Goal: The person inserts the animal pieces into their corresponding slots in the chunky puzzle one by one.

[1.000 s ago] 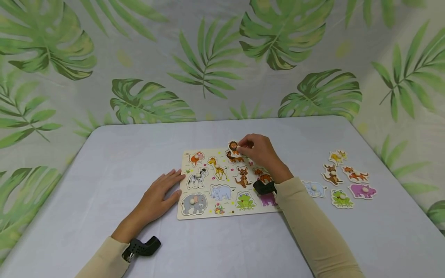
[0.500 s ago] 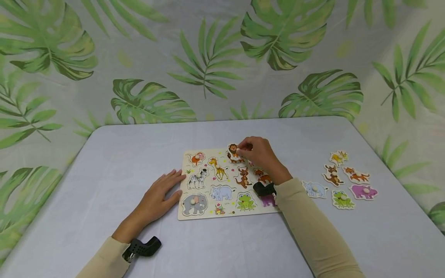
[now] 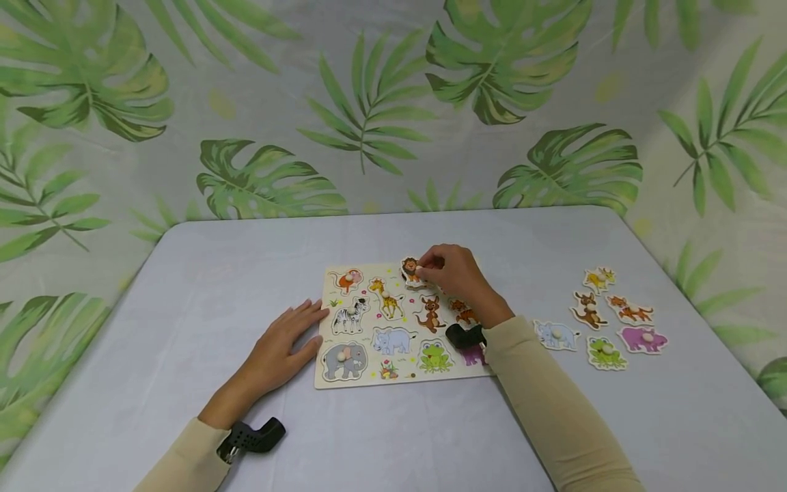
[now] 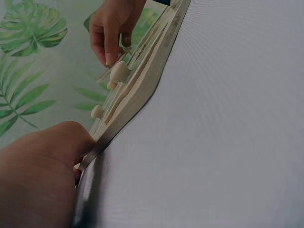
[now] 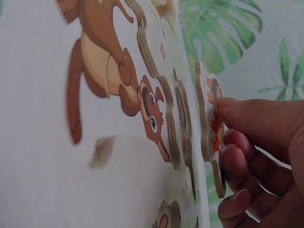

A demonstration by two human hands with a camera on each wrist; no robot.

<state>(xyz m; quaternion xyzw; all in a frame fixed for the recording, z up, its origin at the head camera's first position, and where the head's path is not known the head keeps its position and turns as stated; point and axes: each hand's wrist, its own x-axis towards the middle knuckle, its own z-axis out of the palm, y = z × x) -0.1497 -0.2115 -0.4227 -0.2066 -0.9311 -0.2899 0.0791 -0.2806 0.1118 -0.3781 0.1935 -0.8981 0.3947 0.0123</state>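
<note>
My right hand [image 3: 458, 273] pinches the lion puzzle piece [image 3: 410, 270] by its knob over the top of the wooden peg puzzle board [image 3: 369, 380]. From the right wrist view, the lion piece [image 5: 205, 114] is tilted and looks slightly raised off the board; its knob is behind the thumb and fingers. My left hand [image 3: 285, 345] lies with fingers extended, touching the board's left edge. Knobbed monkey [image 3: 348, 280], giraffe [image 3: 385, 297], zebra [image 3: 349, 316] and elephant [image 3: 344, 361] pieces sit in their slots. Printed kangaroo [image 3: 430, 314], rhino [image 3: 392, 340] and frog [image 3: 435, 355] slots show no knobs.
Loose pieces lie on the white table [image 3: 246, 273] at the right: a yellow antlered animal [image 3: 599, 279], kangaroo [image 3: 588, 311], tiger [image 3: 630, 310], rhino [image 3: 556, 335], frog [image 3: 606, 352] and purple hippo [image 3: 643, 339]. My right forearm covers the board's right part. A leaf-print cloth [image 3: 363, 102] hangs behind.
My right hand has lowered the lion piece toward the board and slightly left, covering more of the printed lion beneath. The left hand has stayed at the board's edge.
</note>
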